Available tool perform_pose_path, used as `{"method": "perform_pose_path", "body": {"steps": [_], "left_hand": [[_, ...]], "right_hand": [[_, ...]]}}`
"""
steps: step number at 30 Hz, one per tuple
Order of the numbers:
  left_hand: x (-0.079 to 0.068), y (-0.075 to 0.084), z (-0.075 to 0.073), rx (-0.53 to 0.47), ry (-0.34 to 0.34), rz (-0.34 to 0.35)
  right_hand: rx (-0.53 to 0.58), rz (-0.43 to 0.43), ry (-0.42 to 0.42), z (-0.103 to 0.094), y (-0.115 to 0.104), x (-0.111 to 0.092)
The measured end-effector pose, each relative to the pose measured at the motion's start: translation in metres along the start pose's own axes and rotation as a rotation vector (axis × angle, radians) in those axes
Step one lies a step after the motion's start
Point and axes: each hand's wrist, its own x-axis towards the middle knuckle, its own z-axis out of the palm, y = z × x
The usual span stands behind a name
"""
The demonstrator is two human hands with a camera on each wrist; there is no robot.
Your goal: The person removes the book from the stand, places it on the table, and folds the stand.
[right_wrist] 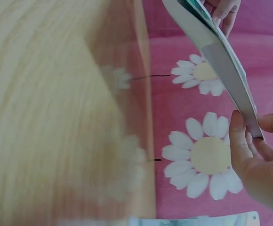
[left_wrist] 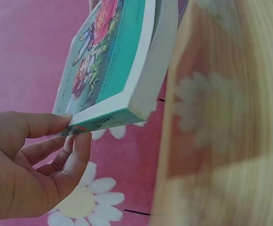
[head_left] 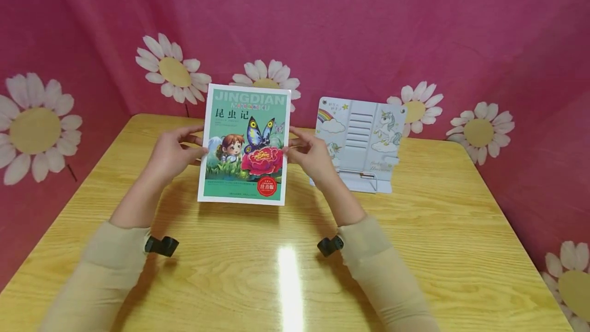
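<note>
A green-covered paperback book (head_left: 244, 142), with a butterfly, a red flower and a child on its front, is held up above the table, cover toward me. My left hand (head_left: 177, 151) pinches its left edge, thumb on the cover side and fingers behind. On the opposite edge my right hand (head_left: 310, 151) pinches in the same way. In the left wrist view the book's spine (left_wrist: 103, 121) lies by the left fingertips. The page edges (right_wrist: 226, 70) show in the right wrist view, near the right thumb and fingers. Most of the back cover is hidden.
A white book stand (head_left: 359, 142) with unicorn and rainbow pictures stands on the wooden table (head_left: 249, 265), right of the book. Its front wire holder (head_left: 364, 175) is folded out. Behind the table hangs a pink cloth (head_left: 313, 24) with daisies.
</note>
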Motion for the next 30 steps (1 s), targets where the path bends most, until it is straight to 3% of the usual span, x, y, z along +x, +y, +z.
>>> {"method": "perform_pose_path", "body": {"steps": [5, 17, 30], "left_hand": [[0.005, -0.015, 0.002, 0.032, -0.040, -0.063], [0.018, -0.050, -0.004, 0.068, -0.085, -0.160], [0.033, -0.069, -0.008, 0.055, -0.121, -0.242]], "right_hand": [[0.038, 0.092, -0.011, 0.009, 0.015, 0.004], [-0.005, 0.203, -0.048, 0.039, 0.037, 0.019], [-0.038, 0.288, -0.056, 0.059, 0.046, 0.038]]}}
